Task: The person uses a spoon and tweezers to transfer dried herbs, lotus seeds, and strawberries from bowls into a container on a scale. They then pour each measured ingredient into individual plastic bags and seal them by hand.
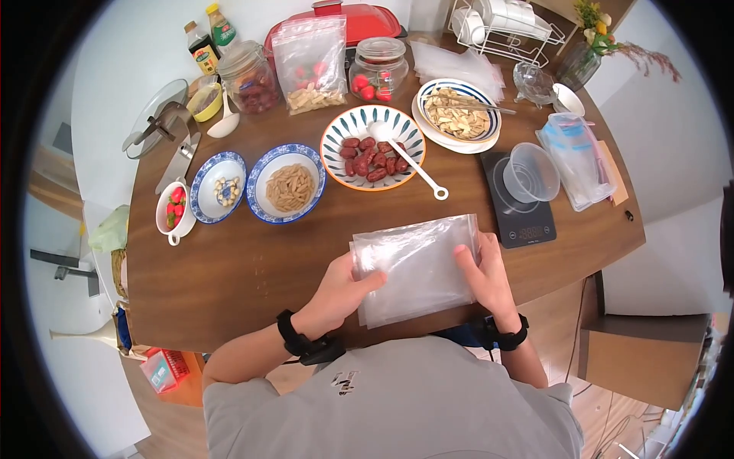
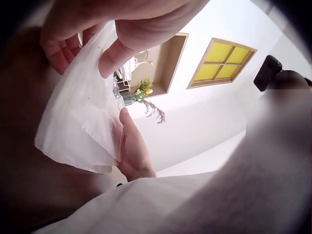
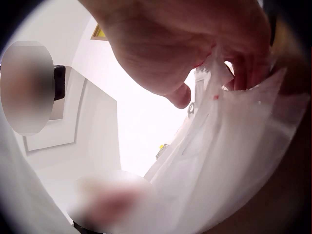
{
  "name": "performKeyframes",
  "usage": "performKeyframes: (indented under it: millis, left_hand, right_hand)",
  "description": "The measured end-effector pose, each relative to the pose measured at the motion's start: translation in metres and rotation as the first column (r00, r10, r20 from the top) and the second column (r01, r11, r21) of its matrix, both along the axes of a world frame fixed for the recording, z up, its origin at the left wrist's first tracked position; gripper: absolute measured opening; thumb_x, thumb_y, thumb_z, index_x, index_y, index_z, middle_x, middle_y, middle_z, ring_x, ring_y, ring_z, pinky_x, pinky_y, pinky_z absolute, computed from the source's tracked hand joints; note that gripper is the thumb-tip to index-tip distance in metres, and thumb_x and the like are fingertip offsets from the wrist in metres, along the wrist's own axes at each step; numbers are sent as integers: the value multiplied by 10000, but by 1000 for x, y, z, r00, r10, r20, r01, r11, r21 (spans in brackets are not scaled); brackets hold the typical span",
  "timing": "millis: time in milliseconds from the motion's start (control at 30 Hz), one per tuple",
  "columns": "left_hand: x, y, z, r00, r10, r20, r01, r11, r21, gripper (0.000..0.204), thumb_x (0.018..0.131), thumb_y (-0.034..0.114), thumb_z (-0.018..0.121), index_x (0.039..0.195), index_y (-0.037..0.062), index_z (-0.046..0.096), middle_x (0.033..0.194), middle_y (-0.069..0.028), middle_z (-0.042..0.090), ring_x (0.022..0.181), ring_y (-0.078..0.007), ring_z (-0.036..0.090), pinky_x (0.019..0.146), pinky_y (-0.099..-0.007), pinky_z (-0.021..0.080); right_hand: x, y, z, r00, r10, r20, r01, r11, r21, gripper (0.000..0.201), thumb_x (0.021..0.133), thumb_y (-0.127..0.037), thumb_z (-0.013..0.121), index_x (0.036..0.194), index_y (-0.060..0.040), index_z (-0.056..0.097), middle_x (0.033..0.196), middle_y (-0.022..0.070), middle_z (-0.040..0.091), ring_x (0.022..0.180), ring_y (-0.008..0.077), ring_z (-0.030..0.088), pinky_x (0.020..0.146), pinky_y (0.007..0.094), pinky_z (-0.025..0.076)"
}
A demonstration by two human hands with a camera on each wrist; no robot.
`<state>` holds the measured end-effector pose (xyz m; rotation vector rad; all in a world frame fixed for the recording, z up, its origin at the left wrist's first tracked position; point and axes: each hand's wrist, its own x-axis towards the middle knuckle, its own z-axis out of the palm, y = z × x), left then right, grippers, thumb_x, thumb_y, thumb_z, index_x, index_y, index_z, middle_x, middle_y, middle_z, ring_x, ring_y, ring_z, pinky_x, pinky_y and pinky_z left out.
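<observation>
A thin stack of clear plastic bags is held over the table's front edge, between both hands. My left hand grips its left side, thumb on top and fingers behind. At the right side my right hand pinches the bags the same way. In the left wrist view the bags hang loosely from the left hand, their layers slightly spread. The right wrist view shows the bags bunched and creased at the right hand, where some red marks show on the plastic.
Ahead are bowls of red dates, pale strips and dried slices. A cup of strawberries stands left. A black scale bears a clear plastic tub; more bags lie beyond it. Jars and a filled bag stand behind.
</observation>
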<state>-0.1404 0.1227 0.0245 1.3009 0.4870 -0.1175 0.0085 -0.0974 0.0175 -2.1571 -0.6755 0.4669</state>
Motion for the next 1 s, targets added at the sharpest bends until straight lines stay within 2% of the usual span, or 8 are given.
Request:
performKeyframes:
  millis: [133,267,333,400,500,600,867,1000]
  left_hand:
    - [-4,-3,0,993,94,77,-89,994,-63,247,897,20,609,1141,-16,601,1091,-50,652,980,-107,601,857,-274,481]
    - [-13,-2,11,981,92,169,-111,988,103,187,888,1,610,1074,-10,627,1039,-57,667,959,-107,608,869,-276,477]
    - [-14,2,15,977,89,196,-126,975,185,177,876,-13,616,1052,-9,632,1021,-66,671,958,-120,614,891,-285,472]
    - [-12,12,13,727,-175,664,-210,864,457,246,834,-29,655,1073,0,609,1025,-83,664,995,-163,615,945,-312,451]
    - [-9,15,21,788,-171,592,-226,813,536,345,798,-30,689,1119,17,570,1067,-86,636,1043,-196,601,978,-328,433]
    - [-3,13,13,900,-33,435,-78,969,235,402,796,-19,697,1160,33,536,1121,-67,600,1078,-184,580,981,-327,432]
    - [14,18,0,951,-129,280,93,986,141,224,811,-37,674,1003,34,582,1032,-33,599,934,-99,563,832,-261,470]
    - [14,17,-3,890,-178,419,27,939,343,164,814,-71,643,927,34,586,962,-29,605,898,-103,564,807,-252,464]
  right_hand:
    - [0,-7,-21,992,-109,61,101,987,122,494,894,-155,647,1308,26,445,1046,125,557,1041,200,515,891,292,428]
    - [-5,-4,20,823,85,-562,271,811,519,399,871,-35,661,1239,-28,509,1120,47,586,991,109,554,872,270,456]
    - [-10,-6,45,908,53,-417,161,872,462,356,859,9,654,1193,-18,530,1116,40,590,1007,111,559,873,269,459]
    - [-15,-11,54,896,65,-439,168,866,471,300,842,39,655,1125,-15,572,1143,67,590,1001,120,566,864,266,458]
    - [-14,-12,47,981,174,-89,-98,831,548,272,796,50,685,1045,-29,609,1192,117,575,1073,176,557,882,292,454]
    - [-9,-4,25,988,118,-102,-58,888,457,283,783,40,696,1037,-43,604,1224,114,556,1115,192,536,900,302,450]
    - [-4,2,18,938,21,-345,117,920,374,270,771,4,742,990,-51,594,1073,79,605,990,152,570,806,301,484]
    - [4,-3,18,976,40,213,-121,916,382,286,740,-27,784,961,-40,604,962,81,622,831,192,610,727,306,498]
